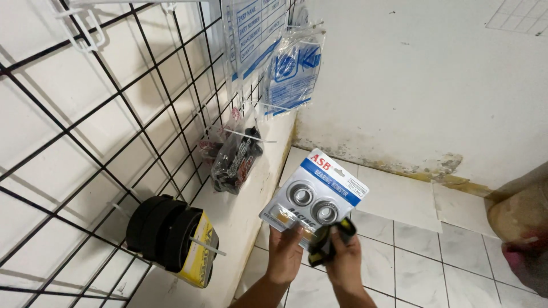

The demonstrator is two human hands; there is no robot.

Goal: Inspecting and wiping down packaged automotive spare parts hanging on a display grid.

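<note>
Two hands meet low in view — the left hand [284,254] pinches the bottom edge of a blister card [317,197] with two bearings, the right hand [345,259] clutches a black-and-yellow cloth [331,240] against it. Card not yet hung; wire grid [103,159] up-left already carries packets.

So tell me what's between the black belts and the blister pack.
Only bare white wall: nothing lies between the black belts and blister pack, head view.
</note>
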